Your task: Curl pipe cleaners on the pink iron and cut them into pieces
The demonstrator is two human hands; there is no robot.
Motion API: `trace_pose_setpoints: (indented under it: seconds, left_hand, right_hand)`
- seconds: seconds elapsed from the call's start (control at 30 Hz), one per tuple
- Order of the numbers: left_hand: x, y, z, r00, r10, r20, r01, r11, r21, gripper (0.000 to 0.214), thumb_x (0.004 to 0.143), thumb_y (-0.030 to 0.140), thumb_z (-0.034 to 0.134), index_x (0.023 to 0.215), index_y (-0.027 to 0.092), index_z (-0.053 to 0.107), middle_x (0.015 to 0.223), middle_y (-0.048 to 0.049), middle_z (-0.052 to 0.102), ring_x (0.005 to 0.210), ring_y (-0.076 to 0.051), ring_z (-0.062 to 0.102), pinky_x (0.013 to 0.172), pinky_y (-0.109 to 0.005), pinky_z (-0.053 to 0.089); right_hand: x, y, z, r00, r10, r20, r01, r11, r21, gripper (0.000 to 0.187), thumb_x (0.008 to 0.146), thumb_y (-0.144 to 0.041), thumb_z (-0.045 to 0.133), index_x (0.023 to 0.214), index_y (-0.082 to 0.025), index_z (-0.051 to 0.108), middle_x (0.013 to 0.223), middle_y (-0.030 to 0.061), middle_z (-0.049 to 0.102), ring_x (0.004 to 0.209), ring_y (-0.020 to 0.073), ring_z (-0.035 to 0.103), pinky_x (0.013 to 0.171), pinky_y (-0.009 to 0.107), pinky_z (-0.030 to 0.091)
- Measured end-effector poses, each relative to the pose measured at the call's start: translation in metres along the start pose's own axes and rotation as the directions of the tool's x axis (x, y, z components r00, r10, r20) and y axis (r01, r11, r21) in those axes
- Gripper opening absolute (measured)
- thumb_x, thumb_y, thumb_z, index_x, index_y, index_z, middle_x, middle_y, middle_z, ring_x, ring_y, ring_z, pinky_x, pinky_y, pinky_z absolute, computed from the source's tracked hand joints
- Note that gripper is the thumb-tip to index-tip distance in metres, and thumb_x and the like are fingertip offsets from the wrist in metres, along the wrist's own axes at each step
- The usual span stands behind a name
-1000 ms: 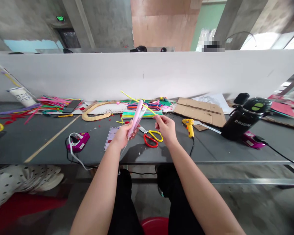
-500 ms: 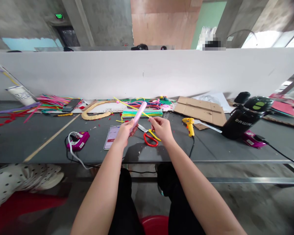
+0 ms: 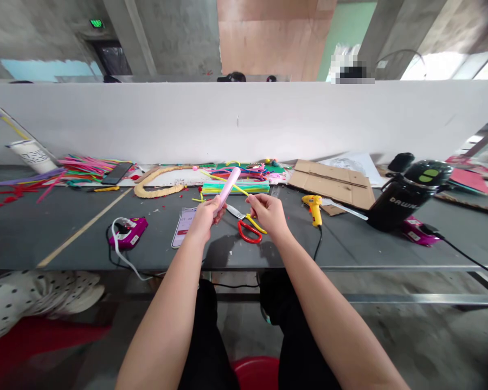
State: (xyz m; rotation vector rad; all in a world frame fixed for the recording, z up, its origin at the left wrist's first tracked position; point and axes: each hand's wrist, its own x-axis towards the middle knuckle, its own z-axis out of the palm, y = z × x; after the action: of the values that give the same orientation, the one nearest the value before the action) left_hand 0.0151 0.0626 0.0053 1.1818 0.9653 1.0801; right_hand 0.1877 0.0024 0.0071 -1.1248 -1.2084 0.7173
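My left hand (image 3: 207,215) is closed around a smooth pink rod-shaped tool (image 3: 230,185), tilted up and away to the right; its exact kind does not show. A thin yellow pipe cleaner (image 3: 241,190) crosses the tool near its upper end. Whether it runs behind or between parts of the tool, I cannot tell. My right hand (image 3: 269,212) pinches the pipe cleaner's near end between thumb and fingers. Beneath and between the hands lie scissors (image 3: 250,233) with red and yellow handles. A lit phone (image 3: 181,230) lies left of my left hand, partly covered by it.
Bundled pipe cleaners (image 3: 254,187) lie beyond my hands. A yellow glue gun (image 3: 314,208), cardboard (image 3: 331,181) and a black bottle (image 3: 406,197) stand or lie rightward. Leftward are a purple power socket (image 3: 134,233) with cables and a beige curved strip (image 3: 140,190). A white partition (image 3: 166,119) borders the table.
The yellow pipe cleaner's far end has come closer to the pink tool, so less sticks out at upper left. Both hands keep their grips almost in place.
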Motion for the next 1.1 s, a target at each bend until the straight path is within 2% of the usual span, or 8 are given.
trace_pose_setpoints:
  seconds: [0.3,0.5,0.63,0.77,0.9,0.97,1.0,1.1]
  left_hand:
    - [0.011,0.0,-0.016,0.997,-0.063,-0.038,0.057,0.989,-0.136,0.037,0.083,0.046,0.061,0.074,0.01,0.063,0.053,0.0018,0.047,0.038,-0.003,0.035,0.037,-0.017,0.022]
    - [0.016,0.003,-0.029,0.995,-0.078,-0.059,0.057,0.952,-0.301,0.034,0.089,0.041,0.055,0.073,0.012,0.059,0.05,0.0034,0.043,0.034,-0.003,0.032,0.035,-0.016,0.023]
    - [0.013,0.003,-0.025,0.995,-0.072,-0.063,0.047,0.941,-0.335,0.032,0.09,0.039,0.055,0.074,0.012,0.058,0.05,0.0034,0.043,0.035,-0.004,0.034,0.036,-0.016,0.026]
    - [0.011,0.003,-0.018,0.994,-0.07,-0.08,0.036,0.932,-0.362,0.031,0.09,0.039,0.055,0.076,0.011,0.059,0.051,0.003,0.045,0.036,-0.004,0.036,0.037,-0.017,0.027]
    - [0.012,0.005,-0.019,0.997,-0.033,-0.066,0.002,0.906,-0.423,0.032,0.089,0.041,0.057,0.077,0.011,0.06,0.052,0.0036,0.044,0.038,-0.004,0.036,0.038,-0.016,0.028]
    - [0.011,0.006,-0.022,0.997,-0.007,-0.077,-0.028,0.89,-0.455,0.03,0.09,0.038,0.056,0.078,0.011,0.059,0.053,0.0036,0.044,0.038,-0.004,0.036,0.039,-0.016,0.03]
    - [0.011,0.006,-0.024,0.997,0.007,-0.081,-0.044,0.882,-0.469,0.029,0.091,0.036,0.054,0.079,0.01,0.059,0.053,0.0035,0.044,0.039,-0.004,0.036,0.039,-0.016,0.03]
    - [0.011,0.006,-0.027,0.995,0.057,-0.078,-0.088,0.864,-0.496,0.028,0.094,0.033,0.051,0.081,0.01,0.059,0.054,0.0031,0.044,0.041,-0.004,0.038,0.04,-0.015,0.031]
  right_hand:
    - [-0.001,-0.006,-0.007,0.997,-0.013,-0.079,0.016,0.999,0.045,0.037,0.086,-0.051,0.061,0.081,-0.015,0.07,0.056,-0.0007,0.058,0.051,0.0103,0.048,0.052,0.024,0.038]
    - [0.001,-0.008,-0.021,0.981,0.07,-0.179,-0.03,0.976,0.217,0.037,0.078,-0.053,0.069,0.078,-0.015,0.069,0.055,-0.0017,0.056,0.047,0.0085,0.042,0.046,0.023,0.032]
    - [0.005,-0.011,-0.022,0.962,0.131,-0.24,-0.022,0.911,0.412,0.034,0.073,-0.049,0.075,0.079,-0.016,0.068,0.068,0.0008,0.065,0.05,0.0073,0.046,0.05,0.023,0.038]
    - [0.003,-0.015,-0.018,0.979,0.146,-0.142,-0.039,0.82,0.571,0.038,0.072,-0.041,0.08,0.101,-0.019,0.069,0.093,0.0038,0.072,0.062,0.0071,0.056,0.061,0.022,0.046]
    - [-0.006,-0.012,-0.017,0.981,0.127,0.146,-0.187,0.809,0.558,0.043,0.075,-0.045,0.078,0.105,-0.016,0.07,0.097,0.0067,0.073,0.067,0.0083,0.058,0.061,0.02,0.046]
    - [-0.012,-0.011,-0.018,0.905,0.079,0.418,-0.305,0.805,0.508,0.059,0.072,-0.06,0.075,0.106,-0.013,0.071,0.092,0.0092,0.073,0.064,0.0095,0.058,0.059,0.021,0.046]
    - [-0.016,-0.012,-0.018,0.823,0.041,0.566,-0.362,0.806,0.469,0.072,0.066,-0.07,0.072,0.107,-0.011,0.07,0.089,0.0108,0.073,0.062,0.0104,0.058,0.058,0.022,0.046]
    - [-0.025,-0.017,-0.014,0.466,-0.108,0.878,-0.481,0.802,0.353,0.107,0.039,-0.09,0.065,0.107,-0.007,0.069,0.082,0.0152,0.073,0.057,0.015,0.06,0.056,0.026,0.047]
